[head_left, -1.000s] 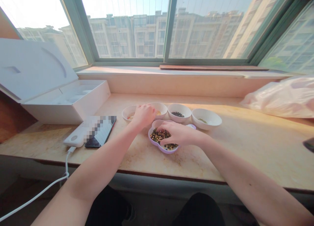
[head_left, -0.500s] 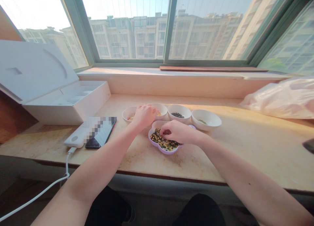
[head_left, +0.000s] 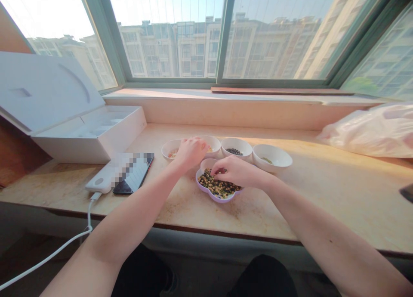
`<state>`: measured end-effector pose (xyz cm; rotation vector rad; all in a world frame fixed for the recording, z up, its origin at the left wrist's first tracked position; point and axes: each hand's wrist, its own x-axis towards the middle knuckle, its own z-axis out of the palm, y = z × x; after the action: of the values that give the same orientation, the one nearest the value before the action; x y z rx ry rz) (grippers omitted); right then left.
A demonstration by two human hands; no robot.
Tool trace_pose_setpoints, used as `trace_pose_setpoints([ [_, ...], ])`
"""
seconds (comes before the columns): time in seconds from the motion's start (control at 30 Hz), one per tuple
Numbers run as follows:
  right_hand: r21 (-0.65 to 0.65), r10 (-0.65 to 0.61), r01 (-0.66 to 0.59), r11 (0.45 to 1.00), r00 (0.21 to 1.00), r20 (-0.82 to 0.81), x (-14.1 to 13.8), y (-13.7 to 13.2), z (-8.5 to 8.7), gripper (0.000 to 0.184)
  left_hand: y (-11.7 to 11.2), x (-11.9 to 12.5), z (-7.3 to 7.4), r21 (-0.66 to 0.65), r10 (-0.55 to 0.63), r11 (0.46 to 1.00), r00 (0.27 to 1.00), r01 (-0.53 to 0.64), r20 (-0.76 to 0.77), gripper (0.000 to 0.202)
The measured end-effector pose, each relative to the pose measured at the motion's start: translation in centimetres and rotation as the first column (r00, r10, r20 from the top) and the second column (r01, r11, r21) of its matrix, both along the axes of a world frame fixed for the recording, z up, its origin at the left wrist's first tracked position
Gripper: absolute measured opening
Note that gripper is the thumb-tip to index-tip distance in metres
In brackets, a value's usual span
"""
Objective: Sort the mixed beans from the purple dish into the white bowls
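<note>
A flower-shaped dish with a purple rim holds mixed beans, yellow, black and green. Over its right side, my right hand dips its pinched fingertips among the beans; anything between them is too small to make out. My left hand hovers with curled fingers by two white bowls, the leftmost bowl and the second bowl, hiding parts of both. Its fingertips are mostly hidden. Black beans lie in the third bowl. A few green beans lie in the rightmost bowl.
To the left are an open white box, a white power bank with a cable, and a dark phone. A plastic bag sits at the back right. A dark object shows at the right edge.
My right hand has shifted slightly, its fingers drawn closer together over the beans. The left hand stays almost as it was. The whole view has moved a little.
</note>
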<state>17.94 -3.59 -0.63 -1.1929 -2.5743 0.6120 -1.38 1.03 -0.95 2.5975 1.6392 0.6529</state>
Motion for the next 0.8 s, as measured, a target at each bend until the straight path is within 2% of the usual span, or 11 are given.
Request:
trace_pose_setpoints([
  [0.3, -0.03, 0.002, -0.003, 1.0, 1.0, -0.03, 0.4, 0.2, 0.2, 0.023, 0.1, -0.1, 0.0, -0.006, -0.015, 1.0, 1.0, 0.015, 0.024, 0.035],
  [0.47, -0.078, -0.058, 0.05, 0.996, 0.994, -0.097, 0.5, 0.0, 0.7, 0.032, 0.4, -0.1, -0.1, 0.013, -0.031, 0.999, 0.998, 0.03, 0.063, 0.035],
  [0.53, -0.122, -0.117, 0.095, 0.988, 0.977, -0.181, 0.6, 0.2, 0.8, 0.038, 0.3, -0.1, -0.1, 0.024, -0.091, 0.996, 0.985, 0.089, 0.148, 0.031],
  [0.63, -0.223, -0.237, 0.166, 0.96, 0.91, -0.341, 0.7, 0.6, 0.9, 0.049, -0.3, 0.3, 0.1, 0.05, -0.261, 0.965, 0.919, 0.258, 0.295, 0.026],
  [0.73, -0.337, -0.353, 0.206, 0.919, 0.811, -0.466, 0.9, 1.0, 1.0, 0.058, -0.9, 0.7, 0.2, 0.072, -0.409, 0.909, 0.843, 0.411, 0.35, 0.023],
  [0.8, -0.391, -0.394, 0.2, 0.899, 0.758, -0.519, 0.9, 1.1, 1.0, 0.061, -1.1, 0.9, 0.1, 0.076, -0.442, 0.891, 0.818, 0.447, 0.369, 0.022],
])
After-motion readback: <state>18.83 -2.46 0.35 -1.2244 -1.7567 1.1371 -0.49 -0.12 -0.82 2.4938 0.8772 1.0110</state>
